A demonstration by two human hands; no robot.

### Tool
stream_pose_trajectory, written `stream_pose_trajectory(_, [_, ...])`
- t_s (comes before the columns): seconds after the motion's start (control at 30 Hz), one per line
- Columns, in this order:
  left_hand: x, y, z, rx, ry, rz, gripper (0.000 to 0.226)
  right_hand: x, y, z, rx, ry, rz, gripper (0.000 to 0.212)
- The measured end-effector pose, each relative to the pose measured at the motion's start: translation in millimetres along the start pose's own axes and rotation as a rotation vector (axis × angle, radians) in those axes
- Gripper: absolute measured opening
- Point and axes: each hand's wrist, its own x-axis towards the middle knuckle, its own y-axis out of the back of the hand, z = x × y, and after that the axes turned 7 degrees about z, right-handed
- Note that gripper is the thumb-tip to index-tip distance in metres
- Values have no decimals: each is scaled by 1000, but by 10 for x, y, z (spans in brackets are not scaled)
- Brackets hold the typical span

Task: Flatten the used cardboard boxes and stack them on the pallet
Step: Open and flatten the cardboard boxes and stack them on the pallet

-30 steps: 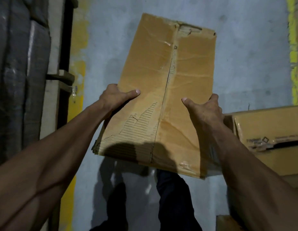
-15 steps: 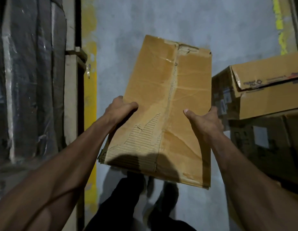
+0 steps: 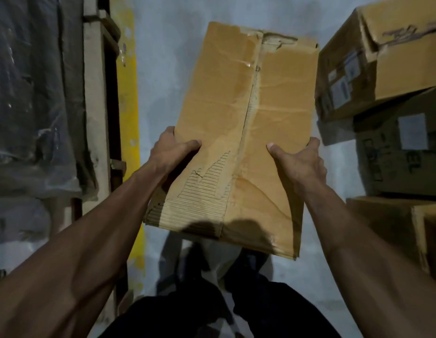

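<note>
We hold a flattened cardboard box in the middle of the frame, above the grey floor, its long side running from the upper centre down toward our legs. A seam runs down its length, the top edge is torn and ragged, and near the lower left part the outer paper is peeled away so the corrugated ribs show. Our left hand grips the box's left edge at about mid-height, thumb lying across the top face and the fingers curled underneath, out of sight. Our right hand grips the right edge at the same height, thumb on the top face, one finger showing over the edge and the rest hidden behind the board. Both forearms reach up from the lower corners of the frame. Below the box we see our dark trousers and the box's shadow on the floor. At the right of the frame stand stacked cardboard boxes, still in box shape, some with white labels; the nearest one is just beside the held box's upper right corner. At the left a yellow floor stripe runs top to bottom, and beyond it is a wooden frame carrying dark goods under plastic wrap.
</note>
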Motion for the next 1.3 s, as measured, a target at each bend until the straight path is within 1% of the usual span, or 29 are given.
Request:
stream_pose_trajectory(0.1, [106,-117,-311,3,-48,48,78,-36,-362,179,28,9,29,94])
stream_pose_trajectory(0.23, [237,-318,-812,0,-98,79,77,-50,-876,462,16,10,75,94])
stream_pose_trajectory(0.37, [268,-413,-1089,17,-183,169,64,-54,-1082,591,3,65,171,94])
stream_pose_trajectory(0.47, [266,-415,-1110,15,-167,187,56,-46,-1079,623,1,92,180,93])
stream_pose_trajectory(0.63, [174,-347,-1320,-6,-159,130,72,-165,-1056,675,81,79,153,92])
stream_pose_trajectory(0.77, [26,-296,-1518,-24,-156,67,61,-415,-1100,875,137,54,128,85])
stream_pose_trajectory(0.8, [-67,-271,-1588,-18,-146,55,61,-557,-1112,971,147,30,117,83])
stream_pose_trajectory(0.93, [-495,-213,-1957,-110,-73,41,90,-1114,-1226,1420,215,-92,56,79])
stream_pose_trajectory(0.97, [-578,-211,-2056,-150,-60,38,91,-1215,-1241,1514,235,-126,51,78])
stream_pose_trajectory(1.03, [-646,-226,-2185,-248,-33,29,83,-1330,-1281,1643,294,-163,45,77])
stream_pose_trajectory(1.13, [-665,-242,-2172,-366,-13,-26,54,-1359,-1322,1694,370,-170,47,72])
stream_pose_trajectory(1.2, [-624,-276,-2167,-391,-1,-30,41,-1336,-1349,1704,406,-161,49,69])
stream_pose_trajectory(1.23, [-611,-286,-2166,-392,5,-29,39,-1323,-1358,1709,414,-157,50,68])
stream_pose_trajectory(1.3, [-596,-276,-2160,-369,12,-42,44,-1313,-1353,1705,403,-161,48,68])
